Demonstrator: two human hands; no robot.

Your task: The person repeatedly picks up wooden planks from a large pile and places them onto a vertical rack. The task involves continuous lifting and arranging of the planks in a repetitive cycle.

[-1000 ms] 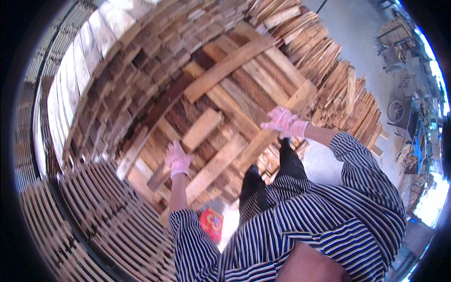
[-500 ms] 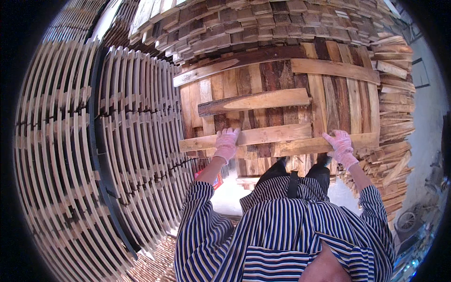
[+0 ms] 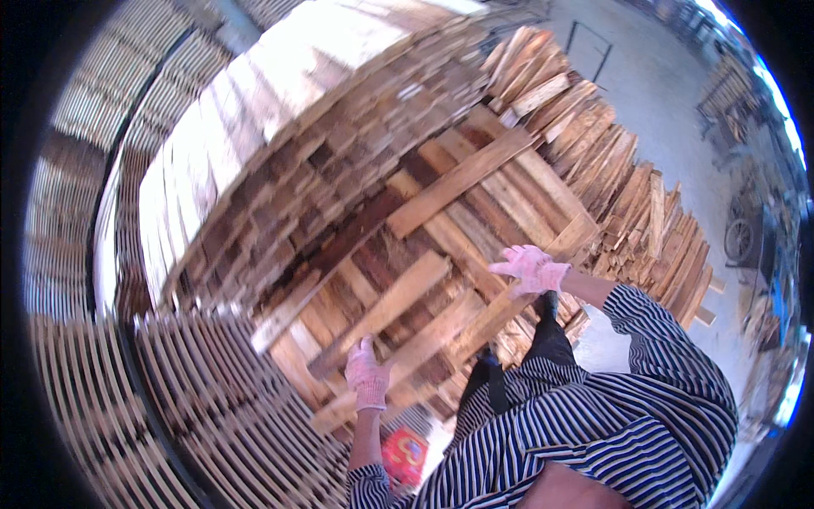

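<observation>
Grey concrete floor (image 3: 653, 110) extends beyond the right hand; a layered stack of weathered brown timber (image 3: 297, 191) stands past both hands. Beneath the hands lies a flat bed of mixed brown planks (image 3: 517, 191), with light-brown wooden boards laid across it.

Handling: boards of this kind should be guided flat, with even pressure from both hands—fingertips are best kept clear of gaps, where pinching seems likely.

Left hand (image 3: 368, 375), pink-gloved: open, fingers extended and close together, gripping nothing visible. It is over the near left board (image 3: 437, 335); a loose, flat brown board (image 3: 398, 307) lies just beyond.

Right hand (image 3: 532, 270), pink-gloved: open, fingers spread, over the near right board (image 3: 490, 321)—no closed grip shows. Firm contact cannot be confirmed for either hand.
</observation>
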